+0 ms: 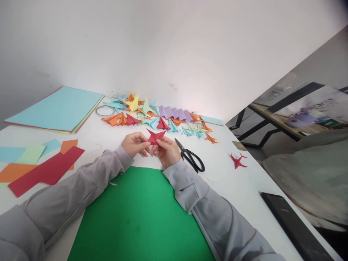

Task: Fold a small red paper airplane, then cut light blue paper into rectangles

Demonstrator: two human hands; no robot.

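Between my hands is a folded red paper piece with pointed ends, held up above the white table. My right hand pinches it from the right, thumb on top. At its left edge, my left hand has thumb and forefinger closed on a corner. Black-handled scissors lie just right of my right hand. Below my wrists spreads a large green sheet. Behind my hands stretches a row of folded paper figures in orange, red, blue and green, with a yellow figure among them.
A stack of coloured sheets lies at the back left, near a ring-shaped roll. Cut paper strips are at the left. On the right are another red folded figure and a black phone-like slab. A wall borders the back.
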